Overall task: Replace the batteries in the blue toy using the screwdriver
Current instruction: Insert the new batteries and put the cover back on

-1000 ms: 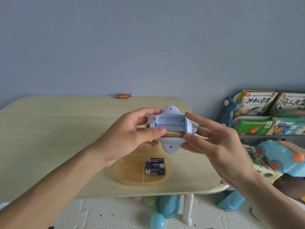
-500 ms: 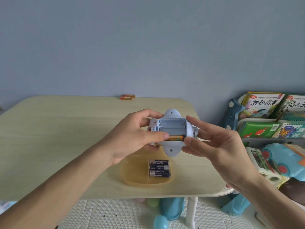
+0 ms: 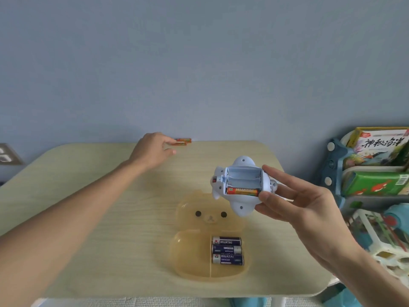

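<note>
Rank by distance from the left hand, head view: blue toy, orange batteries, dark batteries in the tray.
1. Orange batteries, far edge, just beyond the left hand.
2. Blue toy, held up at right.
3. Dark batteries, in the tray near the front edge.

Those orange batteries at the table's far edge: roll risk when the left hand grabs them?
Likely yes. The orange batteries are smooth cylinders lying side by side on the flat table, so a nudge from the left hand could roll them. They look rigid and small; a fingertip pinch should probably hold one.
</note>
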Demonstrator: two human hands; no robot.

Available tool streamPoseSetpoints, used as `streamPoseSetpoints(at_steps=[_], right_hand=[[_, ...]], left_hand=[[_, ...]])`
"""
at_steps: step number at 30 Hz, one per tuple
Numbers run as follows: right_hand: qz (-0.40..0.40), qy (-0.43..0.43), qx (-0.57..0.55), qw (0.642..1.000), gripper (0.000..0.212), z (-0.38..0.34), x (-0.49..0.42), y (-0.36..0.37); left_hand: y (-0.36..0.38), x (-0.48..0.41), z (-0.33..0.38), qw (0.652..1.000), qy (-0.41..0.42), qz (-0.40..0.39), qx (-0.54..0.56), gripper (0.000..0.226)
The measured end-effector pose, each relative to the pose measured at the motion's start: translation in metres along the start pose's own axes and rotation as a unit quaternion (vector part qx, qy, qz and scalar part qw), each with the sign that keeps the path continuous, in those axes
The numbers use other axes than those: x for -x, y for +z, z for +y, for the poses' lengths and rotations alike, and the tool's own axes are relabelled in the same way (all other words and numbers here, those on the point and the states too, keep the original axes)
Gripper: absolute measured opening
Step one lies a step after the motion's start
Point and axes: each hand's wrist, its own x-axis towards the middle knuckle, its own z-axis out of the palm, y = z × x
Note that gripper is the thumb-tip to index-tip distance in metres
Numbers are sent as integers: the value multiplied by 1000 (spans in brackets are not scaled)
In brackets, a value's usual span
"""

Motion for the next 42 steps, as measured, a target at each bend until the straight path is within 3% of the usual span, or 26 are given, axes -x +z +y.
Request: streamPoseSetpoints(at_steps=[6, 18, 24, 32, 34, 37, 42], right_hand=[[-9, 7, -8, 1000, 59, 10, -9, 8], [-11, 19, 0, 1000, 64, 10, -5, 12], [-16, 20, -11, 1000, 60, 8, 0, 10], [-27, 10, -4, 1000, 55, 2, 8, 14], [-31, 10, -3, 999, 56, 0, 11, 14], [-37, 5, -2, 999, 55, -4, 15, 15], [-38, 4, 4, 999, 54, -9, 23, 13]], left_hand=[[19, -35, -7, 997, 67, 15, -40, 27], [34, -39, -15, 999, 39, 21, -30, 15], [-3, 2, 16, 991, 32, 30, 130, 8], [-77, 104, 109, 926, 154, -65, 340, 26], [-80, 121, 125, 921, 188, -99, 327, 35], [-73, 137, 138, 932, 213, -80, 282, 42], [-61, 145, 146, 954, 222, -38, 197, 21]])
